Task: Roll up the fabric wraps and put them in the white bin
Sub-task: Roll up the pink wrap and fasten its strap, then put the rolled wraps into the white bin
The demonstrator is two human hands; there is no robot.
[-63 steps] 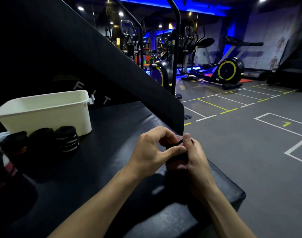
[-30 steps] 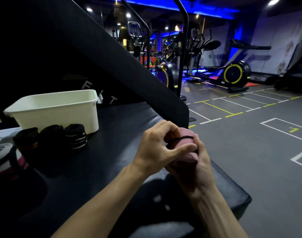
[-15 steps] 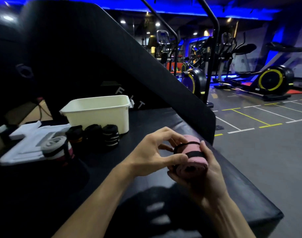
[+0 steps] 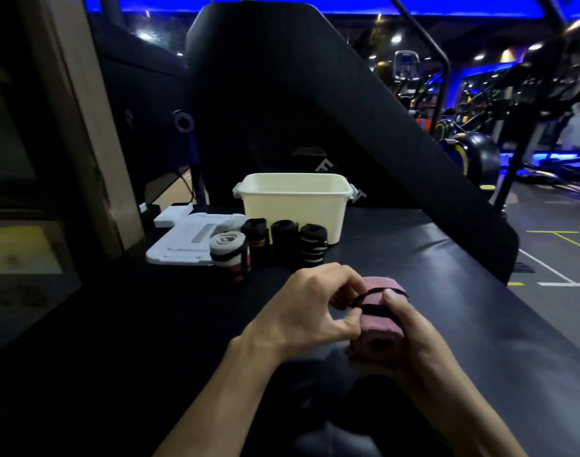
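Both hands grip the pink roll [image 4: 379, 319], left hand [image 4: 310, 308] pinching its band; bin [image 4: 295, 206] lies ahead, slightly left

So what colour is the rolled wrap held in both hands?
Pink, with a black band around it: the rolled wrap, clearest in the head view.

Open black pad [image 4: 397, 258] right of rolled wraps [image 4: 283, 240], which crowd the white bin [image 4: 295, 209] front (top open)
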